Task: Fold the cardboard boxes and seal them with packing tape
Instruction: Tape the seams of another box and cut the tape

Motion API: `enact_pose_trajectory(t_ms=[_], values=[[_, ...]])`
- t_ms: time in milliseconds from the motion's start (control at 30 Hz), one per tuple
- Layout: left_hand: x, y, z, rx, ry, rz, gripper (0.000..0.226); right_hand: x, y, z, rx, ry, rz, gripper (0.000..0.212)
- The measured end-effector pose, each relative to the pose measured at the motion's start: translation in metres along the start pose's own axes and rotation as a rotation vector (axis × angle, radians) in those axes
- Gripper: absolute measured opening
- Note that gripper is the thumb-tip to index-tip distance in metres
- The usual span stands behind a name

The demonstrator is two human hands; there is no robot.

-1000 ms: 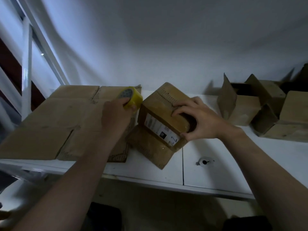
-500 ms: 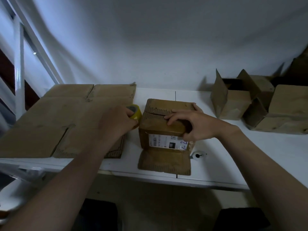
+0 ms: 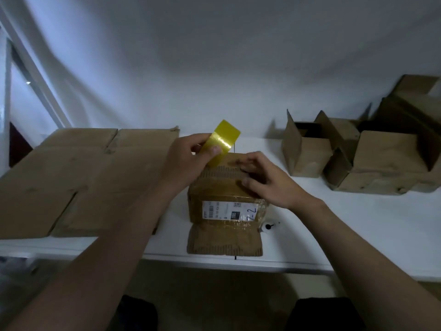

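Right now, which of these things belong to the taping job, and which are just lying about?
In use: yellow tape roll, held by the left hand; labelled box, under the right hand.
Lying about: flat cardboard sheets; open boxes at the right; small round fitting on the table.

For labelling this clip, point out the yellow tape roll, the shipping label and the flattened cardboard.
yellow tape roll (image 3: 223, 137): head view, glossy outer band.
shipping label (image 3: 225, 209): head view, white middle.
flattened cardboard (image 3: 78, 177): head view, near panel.

White table (image 3: 358, 235), flattened cardboard sheets (image 3: 71, 182) left, labelled box (image 3: 224, 194) centre, open boxes (image 3: 307, 151) right
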State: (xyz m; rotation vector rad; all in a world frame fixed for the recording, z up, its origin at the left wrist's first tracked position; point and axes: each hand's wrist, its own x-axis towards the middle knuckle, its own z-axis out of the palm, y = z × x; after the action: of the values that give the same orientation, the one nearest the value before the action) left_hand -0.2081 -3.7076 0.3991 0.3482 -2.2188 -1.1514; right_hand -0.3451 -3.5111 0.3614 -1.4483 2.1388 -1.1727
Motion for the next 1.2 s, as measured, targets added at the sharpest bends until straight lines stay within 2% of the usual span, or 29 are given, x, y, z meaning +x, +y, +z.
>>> enact_pose_trajectory(t_ms=[67, 133, 267, 400, 500, 567, 633, 733, 900, 1000, 1200], values=[[0.007, -0.001, 0.012, -0.064, -0.028, -0.001, 0.021, 0.007, -0.001, -0.001, 0.091, 0.137, 0.022, 0.042], [0.013, -0.007, 0.021, -0.155, -0.05, -0.042, 0.019, 0.015, 0.001, -0.004, 0.093, 0.202, 0.026, 0.054], [0.022, -0.021, 0.032, -0.346, -0.052, -0.168, 0.017, 0.034, 0.005, -0.007, -0.088, 0.256, -0.039, 0.073], [0.026, -0.034, 0.034, -0.448, -0.119, -0.278, 0.02, 0.061, 0.008, -0.006, -0.264, 0.336, -0.134, 0.057], [0.028, -0.038, 0.033, -0.527, -0.146, -0.351, 0.03, 0.072, 0.007, -0.009, -0.262, 0.346, -0.161, 0.044], [0.029, -0.04, 0.033, -0.478, -0.095, -0.329, 0.031, 0.075, 0.004, -0.011, -0.227, 0.353, -0.15, 0.041], [0.029, -0.04, 0.032, -0.426, 0.018, -0.32, 0.021, 0.077, 0.002, -0.011, -0.214, 0.367, -0.125, 0.035], [0.025, -0.038, 0.03, -0.286, 0.13, -0.179, 0.013, 0.078, 0.0, -0.01, -0.199, 0.39, -0.106, 0.024], [0.023, -0.038, 0.021, -0.076, 0.04, 0.118, 0.028, 0.082, -0.012, -0.007, -0.228, 0.457, -0.158, 0.02], [0.023, -0.041, 0.016, -0.041, 0.066, 0.202, 0.027, 0.083, -0.02, -0.01, -0.237, 0.492, -0.171, 0.015], [0.021, -0.033, 0.005, 0.009, 0.124, 0.33, 0.009, 0.077, -0.027, -0.017, -0.264, 0.478, -0.157, 0.013]])
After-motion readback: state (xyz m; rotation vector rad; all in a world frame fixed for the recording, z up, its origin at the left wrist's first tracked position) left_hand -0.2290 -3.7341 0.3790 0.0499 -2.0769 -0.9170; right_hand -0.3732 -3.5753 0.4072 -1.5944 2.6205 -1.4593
